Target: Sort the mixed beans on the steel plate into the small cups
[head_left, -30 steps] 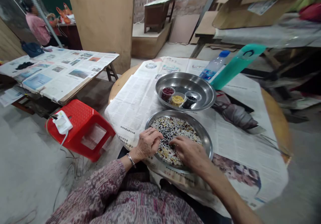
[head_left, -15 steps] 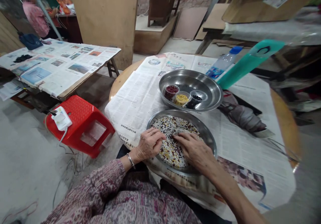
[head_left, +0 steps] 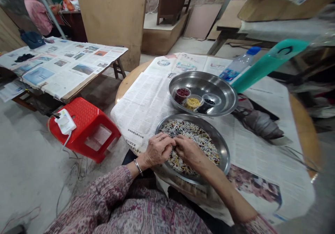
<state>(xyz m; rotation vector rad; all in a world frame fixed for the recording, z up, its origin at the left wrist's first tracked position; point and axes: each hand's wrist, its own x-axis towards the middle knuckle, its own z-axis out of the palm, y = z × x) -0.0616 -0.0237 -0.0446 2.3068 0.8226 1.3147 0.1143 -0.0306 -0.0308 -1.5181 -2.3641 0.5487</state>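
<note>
Over the left part of the near metal bowl [head_left: 224, 153], my left hand [head_left: 160, 149] is closed with its fingers curled. My right hand [head_left: 190, 153] reaches in from the right, its fingertips pinched together and meeting those of my left hand. Whatever the fingers hold is hidden. Below them lies a mix of white grains and dark and yellow beans [head_left: 201, 139]. Behind stands a larger metal bowl [head_left: 227, 92] with three small clear cups inside: red beans [head_left: 182, 93], yellow beans [head_left: 193, 103] and black beans [head_left: 209, 101].
Newspaper [head_left: 141, 101] covers the round table. A plastic bottle [head_left: 239, 64], a long teal object [head_left: 272, 64] and a folded grey umbrella [head_left: 261, 122] lie to the right. On the left are a red stool [head_left: 83, 117] with a white adapter [head_left: 65, 122] and a person in pink [head_left: 38, 14].
My right hand has moved left across the grains, and its fingertips now meet my left hand. My left hand has barely moved. The view has shifted slightly.
</note>
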